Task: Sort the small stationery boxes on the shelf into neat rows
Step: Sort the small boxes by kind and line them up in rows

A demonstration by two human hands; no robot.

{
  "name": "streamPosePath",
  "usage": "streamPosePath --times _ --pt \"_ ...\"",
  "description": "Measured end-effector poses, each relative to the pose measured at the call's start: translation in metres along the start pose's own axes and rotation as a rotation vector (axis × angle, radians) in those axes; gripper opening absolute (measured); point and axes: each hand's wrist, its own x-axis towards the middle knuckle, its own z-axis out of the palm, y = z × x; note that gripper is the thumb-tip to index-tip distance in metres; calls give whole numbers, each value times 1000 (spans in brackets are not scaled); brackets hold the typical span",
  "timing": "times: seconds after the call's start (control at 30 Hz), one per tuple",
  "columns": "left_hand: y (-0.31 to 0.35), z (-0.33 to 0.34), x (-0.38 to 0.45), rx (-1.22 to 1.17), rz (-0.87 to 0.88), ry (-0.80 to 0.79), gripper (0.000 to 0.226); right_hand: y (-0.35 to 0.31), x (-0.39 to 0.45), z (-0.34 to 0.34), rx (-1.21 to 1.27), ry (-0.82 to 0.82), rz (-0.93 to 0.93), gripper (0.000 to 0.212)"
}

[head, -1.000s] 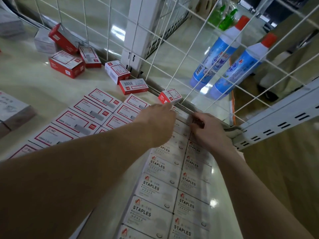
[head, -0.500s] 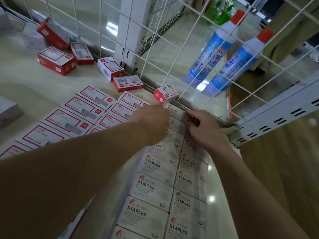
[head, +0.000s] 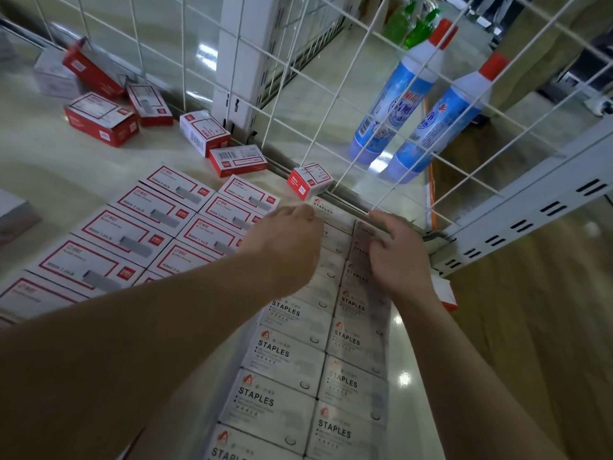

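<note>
Two columns of white STAPLES boxes [head: 285, 356] run away from me toward the wire grid. My left hand [head: 285, 240] lies at the far end of the left column, its fingers bent down against the last box [head: 326, 210]; the fingertips are hidden. Beside it, my right hand [head: 394, 254] presses with spread fingers on the far boxes of the right column [head: 360, 242]. Left of the columns, red-framed white boxes [head: 132, 227] lie flat in rows. Several loose red boxes lie scattered behind: one [head: 310, 179] by the grid, others [head: 237, 159], [head: 204, 132], [head: 99, 119].
A white wire grid [head: 298, 94] closes off the shelf's [head: 49, 167] back and right side. Beyond it stand two blue bottles [head: 394, 94] with red caps and green bottles [head: 411, 24]. A slotted metal rail [head: 530, 210] is at the right. A grey box [head: 13, 214] sits at the left edge.
Both hands stay at the far end of the STAPLES columns. My right hand's fingers have spread over the last boxes. The view has shifted slightly.
</note>
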Motion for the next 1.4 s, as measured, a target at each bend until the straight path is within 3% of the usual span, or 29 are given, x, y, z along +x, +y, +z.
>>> streamPosePath --times 0.17,0.4,0.57,0.83,1.4 --pt "9 3 -8 56 61 -59 36 7 -11 -12 6 72 13 41" --pt "13 2 -4 138 -15 -79 41 15 -12 -18 -89 -38 87 41" --pt "11 1 4 136 -64 -82 44 20 -5 -10 -116 -149 44 19" --pt "10 3 10 16 -116 -82 37 28 2 -13 -105 -172 39 20" --pt "11 -2 12 120 -116 -92 44 26 0 -12 -142 -152 28 21"
